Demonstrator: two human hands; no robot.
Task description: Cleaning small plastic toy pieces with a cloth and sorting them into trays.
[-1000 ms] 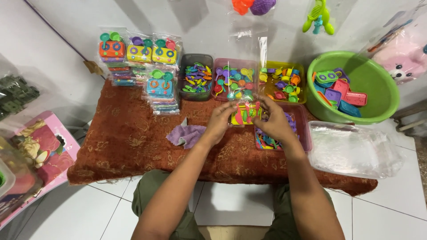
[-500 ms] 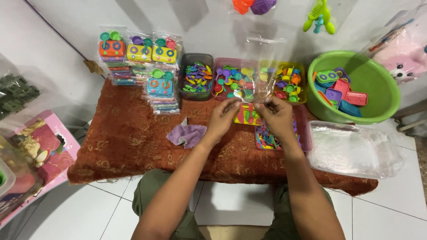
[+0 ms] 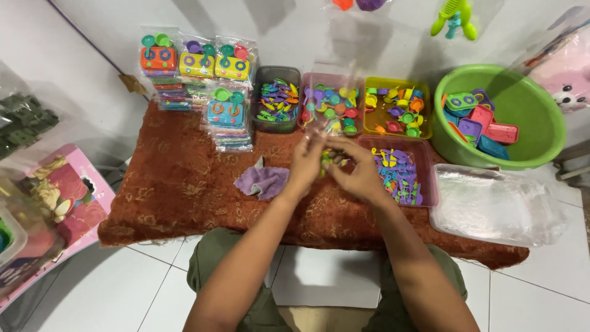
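Note:
My left hand (image 3: 305,165) and my right hand (image 3: 355,171) meet over the middle of the brown patterned cloth (image 3: 178,184), both gripping a clear plastic bag (image 3: 329,117) with a yellow toy set (image 3: 327,161) of small coloured pieces inside. The bag's open top stands up in front of the pink tub (image 3: 329,106). My fingers hide most of the set. To the right of my right hand sits a pink tray (image 3: 426,184) of small coloured toy utensils.
Stacks of packed toy sets (image 3: 196,80) stand at the back left. A dark tub (image 3: 275,100), a yellow tub (image 3: 397,114) and a green basin (image 3: 528,117) of toy parts line the back. A purple rag (image 3: 264,181) lies left; clear bags (image 3: 498,206) pile right.
My hands have drawn closer together and lower around the bagged set, now covering most of it. The view has shifted slightly, so the pink tray of utensils shows more fully.

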